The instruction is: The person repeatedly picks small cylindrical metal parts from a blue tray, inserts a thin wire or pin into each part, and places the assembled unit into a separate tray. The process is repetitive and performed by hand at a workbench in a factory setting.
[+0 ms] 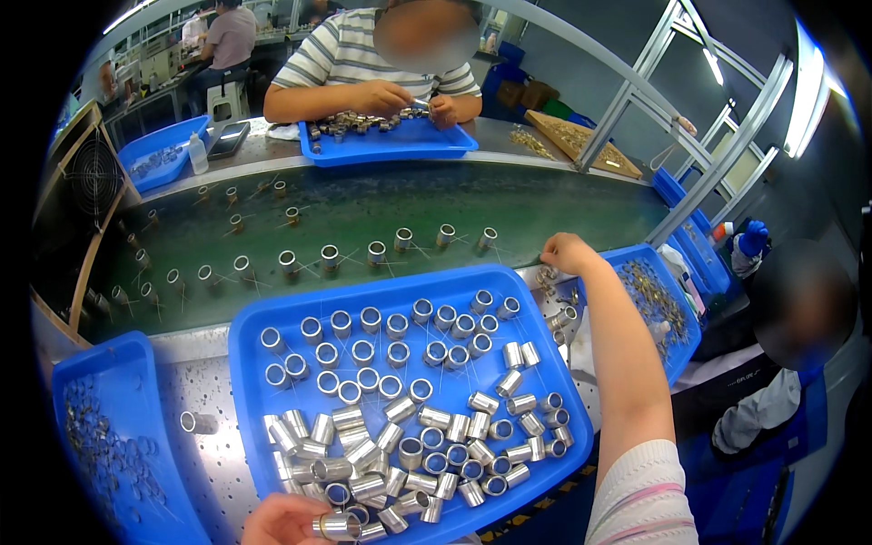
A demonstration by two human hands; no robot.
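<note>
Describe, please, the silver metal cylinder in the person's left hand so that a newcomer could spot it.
Start from the largest blue plastic tray of short silver metal cylinders. At its near edge, toward the left, is the person's left hand. The silver metal cylinder there lies sideways and, unlike its neighbours in the tray, is held.

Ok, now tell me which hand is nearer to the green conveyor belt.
Right: the right hand is at the near edge of the green conveyor belt; the left hand, holding a metal sleeve, is farther off, across the large blue tray from it.
</note>
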